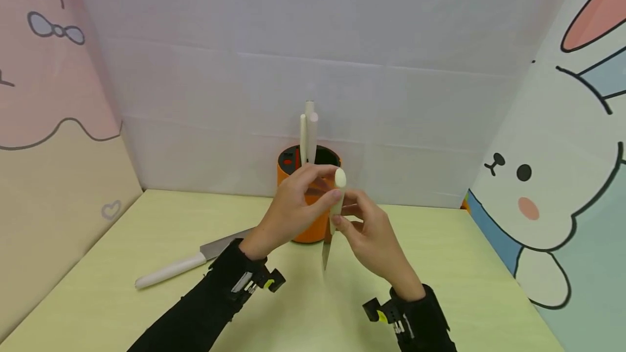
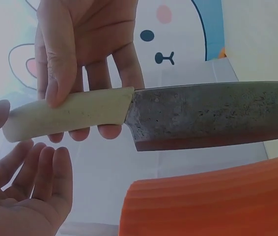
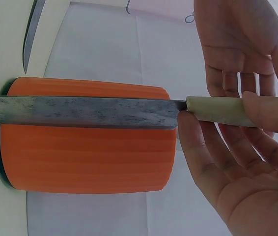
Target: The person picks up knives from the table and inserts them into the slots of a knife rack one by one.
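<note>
My right hand [image 1: 369, 235] grips a kitchen knife by its pale handle [image 2: 70, 115], thumb on one side and fingers round the other. The knife's broad, dark-stained blade [image 3: 85, 112] points down in front of an orange cylindrical knife holder [image 3: 87, 160], over the table. At the upper end of the handle is my left hand [image 1: 293, 200]; its thumb is close to the handle's butt and its fingers are loosely bent, apart from the handle in the left wrist view. Whether that thumb touches the handle, I cannot tell.
Several white handles [image 1: 311, 132] stick up from the holder's black top, beside a small red item. A second knife with a white handle [image 1: 171, 271] lies on the pale yellow table [image 1: 420, 254] at the left, its blade partly behind my left wrist. White and cartoon-printed panels surround the table.
</note>
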Demonstrator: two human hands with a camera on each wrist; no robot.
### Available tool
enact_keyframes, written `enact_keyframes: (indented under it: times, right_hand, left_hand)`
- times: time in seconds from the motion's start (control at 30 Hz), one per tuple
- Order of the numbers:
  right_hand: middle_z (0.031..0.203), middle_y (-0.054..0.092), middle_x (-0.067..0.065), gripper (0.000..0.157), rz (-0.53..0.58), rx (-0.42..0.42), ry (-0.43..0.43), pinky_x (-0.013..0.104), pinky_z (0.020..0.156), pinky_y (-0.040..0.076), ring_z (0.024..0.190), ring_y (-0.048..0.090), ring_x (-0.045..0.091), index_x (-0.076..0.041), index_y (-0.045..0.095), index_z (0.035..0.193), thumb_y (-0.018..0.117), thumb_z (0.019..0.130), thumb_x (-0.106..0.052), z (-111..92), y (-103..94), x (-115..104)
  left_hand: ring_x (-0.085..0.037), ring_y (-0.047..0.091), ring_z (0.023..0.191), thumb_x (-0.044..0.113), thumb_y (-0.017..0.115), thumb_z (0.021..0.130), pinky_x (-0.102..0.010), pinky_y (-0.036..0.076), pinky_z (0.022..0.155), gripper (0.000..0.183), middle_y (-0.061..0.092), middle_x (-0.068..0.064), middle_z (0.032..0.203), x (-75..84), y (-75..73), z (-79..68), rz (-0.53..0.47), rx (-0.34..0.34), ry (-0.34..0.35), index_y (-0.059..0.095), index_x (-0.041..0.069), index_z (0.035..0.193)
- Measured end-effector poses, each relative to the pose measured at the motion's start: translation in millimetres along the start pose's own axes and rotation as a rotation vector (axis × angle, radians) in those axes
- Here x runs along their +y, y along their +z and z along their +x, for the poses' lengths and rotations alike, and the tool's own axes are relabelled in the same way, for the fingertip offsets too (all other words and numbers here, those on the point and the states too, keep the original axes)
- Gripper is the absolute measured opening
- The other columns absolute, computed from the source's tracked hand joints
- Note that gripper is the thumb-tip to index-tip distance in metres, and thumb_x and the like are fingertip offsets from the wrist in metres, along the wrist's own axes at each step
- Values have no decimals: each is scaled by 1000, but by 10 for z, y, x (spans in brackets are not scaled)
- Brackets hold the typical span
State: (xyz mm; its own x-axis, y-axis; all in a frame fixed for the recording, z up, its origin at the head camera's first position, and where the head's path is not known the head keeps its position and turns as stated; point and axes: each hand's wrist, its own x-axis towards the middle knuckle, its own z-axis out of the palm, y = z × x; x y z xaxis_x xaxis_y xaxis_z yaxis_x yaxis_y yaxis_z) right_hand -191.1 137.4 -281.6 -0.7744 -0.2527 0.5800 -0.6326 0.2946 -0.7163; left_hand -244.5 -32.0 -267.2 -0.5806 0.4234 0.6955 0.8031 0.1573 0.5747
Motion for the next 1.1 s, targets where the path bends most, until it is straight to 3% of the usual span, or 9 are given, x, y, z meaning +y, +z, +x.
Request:
enact_keyframes:
  times: [0.17,0.4,0.6,0.7,0.93,1.1]
  right_hand:
    - [112,58,12,37,-17,-3,-7,34,78,55,96,61,26,-2,51,120,61,87,10,-12,9,10]
    - [113,58,8,36,-17,9,7,34,78,55,96,61,25,-3,52,120,62,87,10,-19,9,12]
    - [112,58,6,35,-9,8,20,32,78,55,97,61,25,-3,53,119,61,88,10,-24,6,5]
    - [112,58,6,34,-11,7,16,32,78,55,97,61,26,-3,53,118,61,88,10,-20,3,4]
    - [113,57,5,35,-20,3,14,32,78,55,98,61,23,-3,52,120,61,88,9,-7,-13,7]
    - [113,57,6,34,-13,3,17,33,79,55,99,60,22,-3,52,120,61,89,8,-7,-15,0]
  left_hand:
    - [-10,57,96,23,65,93,-28,51,85,37,55,3,112,-158,67,-16,-6,2,-12,55,16,128]
    - [-10,56,94,26,65,93,-28,52,83,35,57,4,108,-131,105,-14,-9,35,-6,56,15,125]
    - [-10,58,91,23,67,92,-29,53,82,36,57,3,105,-101,128,-13,-19,48,-41,54,15,124]
    - [-12,59,90,18,69,90,-32,53,82,37,58,0,104,-44,129,-8,-30,54,-59,53,12,123]
    - [-18,59,91,5,68,89,-39,53,84,35,59,-10,105,259,70,20,-45,42,-82,53,-1,120]
    - [-13,58,93,16,67,91,-33,53,84,35,58,-2,107,16,120,1,-32,52,-41,53,8,122]
